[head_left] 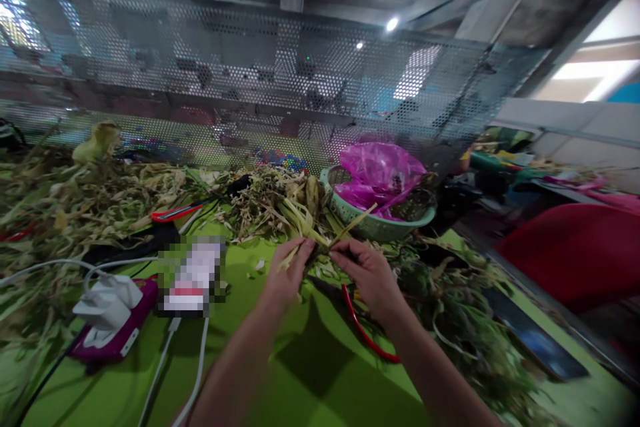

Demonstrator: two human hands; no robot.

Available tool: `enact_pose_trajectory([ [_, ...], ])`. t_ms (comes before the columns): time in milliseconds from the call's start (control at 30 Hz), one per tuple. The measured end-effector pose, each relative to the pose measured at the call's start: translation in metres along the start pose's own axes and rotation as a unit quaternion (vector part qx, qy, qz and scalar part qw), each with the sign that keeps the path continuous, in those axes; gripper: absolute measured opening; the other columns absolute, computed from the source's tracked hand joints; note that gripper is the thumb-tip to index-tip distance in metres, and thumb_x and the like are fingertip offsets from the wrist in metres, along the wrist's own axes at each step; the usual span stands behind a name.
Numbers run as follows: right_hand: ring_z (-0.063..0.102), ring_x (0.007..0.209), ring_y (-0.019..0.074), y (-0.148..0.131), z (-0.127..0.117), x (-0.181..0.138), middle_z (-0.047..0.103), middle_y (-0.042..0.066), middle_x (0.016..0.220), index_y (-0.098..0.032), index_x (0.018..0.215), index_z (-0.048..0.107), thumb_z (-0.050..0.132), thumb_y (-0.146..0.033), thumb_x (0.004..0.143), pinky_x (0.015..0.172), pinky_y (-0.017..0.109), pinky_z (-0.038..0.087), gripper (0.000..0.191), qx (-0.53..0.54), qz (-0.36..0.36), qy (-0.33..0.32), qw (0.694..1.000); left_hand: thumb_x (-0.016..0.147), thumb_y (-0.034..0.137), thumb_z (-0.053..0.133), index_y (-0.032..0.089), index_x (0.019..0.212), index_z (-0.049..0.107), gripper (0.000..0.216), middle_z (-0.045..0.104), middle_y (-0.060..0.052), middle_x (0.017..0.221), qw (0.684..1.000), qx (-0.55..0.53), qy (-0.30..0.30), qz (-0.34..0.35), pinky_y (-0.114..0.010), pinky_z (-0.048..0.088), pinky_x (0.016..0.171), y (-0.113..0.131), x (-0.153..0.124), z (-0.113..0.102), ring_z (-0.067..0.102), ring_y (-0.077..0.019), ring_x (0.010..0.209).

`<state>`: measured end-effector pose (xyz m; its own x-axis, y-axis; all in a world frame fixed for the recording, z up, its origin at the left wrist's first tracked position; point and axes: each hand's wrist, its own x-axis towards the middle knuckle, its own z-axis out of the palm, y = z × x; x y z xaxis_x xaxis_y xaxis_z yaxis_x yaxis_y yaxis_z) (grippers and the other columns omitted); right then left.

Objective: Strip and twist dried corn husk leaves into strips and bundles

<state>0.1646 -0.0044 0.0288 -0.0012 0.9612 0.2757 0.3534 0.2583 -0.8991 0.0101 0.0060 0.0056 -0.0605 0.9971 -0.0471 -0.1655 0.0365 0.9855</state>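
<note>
My left hand [291, 268] is closed on a pale yellow-green plant stem [316, 233] above the green tabletop [240, 347]. My right hand [364, 268] pinches the same bit of plant, from which a thin yellowish strip [356, 221] sticks up to the right. The two hands are close together, with the fingertips almost meeting. Just below my right hand lies a tool with a red curved handle [367, 330]; its dark end is partly in shadow. Behind the hands is a heap of dried plant stalks [270, 197].
A pale green basket [400, 227] with a pink plastic bag [383, 173] stands behind. At left are a blurred-out phone [193, 277], a purple power strip [120, 327] with white chargers, cables and red-handled scissors [177, 213]. Leafy trimmings [460, 320] and a dark phone [537, 337] lie right.
</note>
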Motion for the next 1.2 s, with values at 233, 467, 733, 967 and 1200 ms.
enact_pose_trajectory([
  [233,0.053,0.070,0.0167,-0.001,-0.006,-0.001,0.062,0.000,0.072,-0.019,0.080,0.070,0.069,-0.037,0.077,0.067,0.028,0.042,0.018,0.016,0.013,0.007,1.000,0.075,0.043,0.071,0.020,0.087,0.068,0.026,0.071,-0.008,0.093,0.995,-0.066,-0.070,-0.004,-0.038,0.049,0.086,-0.001,0.006,-0.005,0.063,-0.0222,0.090],
  [467,0.051,0.068,0.0156,-0.005,-0.009,-0.001,0.062,0.000,0.072,-0.019,0.079,0.069,0.071,-0.041,0.077,0.063,0.027,0.040,0.022,0.028,0.015,0.016,0.999,0.080,0.052,0.062,0.019,0.094,0.074,0.037,0.073,-0.008,0.104,0.974,-0.109,-0.194,-0.030,-0.036,0.048,0.088,0.013,0.008,-0.013,0.063,-0.0239,0.097],
  [733,0.034,0.052,0.0102,-0.004,-0.012,-0.001,0.048,-0.004,0.059,-0.019,0.078,0.067,0.072,-0.047,0.075,0.050,0.024,0.027,0.028,0.082,0.049,0.022,0.995,0.075,0.048,0.071,0.019,0.124,0.066,0.057,0.068,-0.010,0.122,0.943,-0.165,-0.288,-0.025,-0.034,0.043,0.099,0.029,0.010,-0.033,0.062,-0.0223,0.106],
  [967,0.033,0.052,0.0104,-0.005,-0.014,-0.001,0.045,-0.004,0.058,-0.019,0.078,0.066,0.072,-0.047,0.075,0.048,0.024,0.026,0.029,0.090,0.051,0.019,0.994,0.069,0.011,0.069,0.016,0.111,0.068,0.043,0.072,-0.011,0.108,0.934,-0.194,-0.295,-0.055,-0.032,0.047,0.091,0.025,0.014,-0.030,0.066,-0.0185,0.096],
  [1200,0.048,0.063,0.0144,-0.007,-0.011,-0.003,0.058,0.000,0.070,-0.020,0.077,0.069,0.070,-0.043,0.077,0.059,0.026,0.038,0.023,0.035,0.002,-0.002,0.999,0.073,0.029,0.074,0.014,0.084,0.067,0.019,0.067,-0.002,0.077,0.948,-0.177,-0.248,-0.090,-0.025,0.046,0.071,0.010,0.011,-0.016,0.059,-0.0108,0.068],
])
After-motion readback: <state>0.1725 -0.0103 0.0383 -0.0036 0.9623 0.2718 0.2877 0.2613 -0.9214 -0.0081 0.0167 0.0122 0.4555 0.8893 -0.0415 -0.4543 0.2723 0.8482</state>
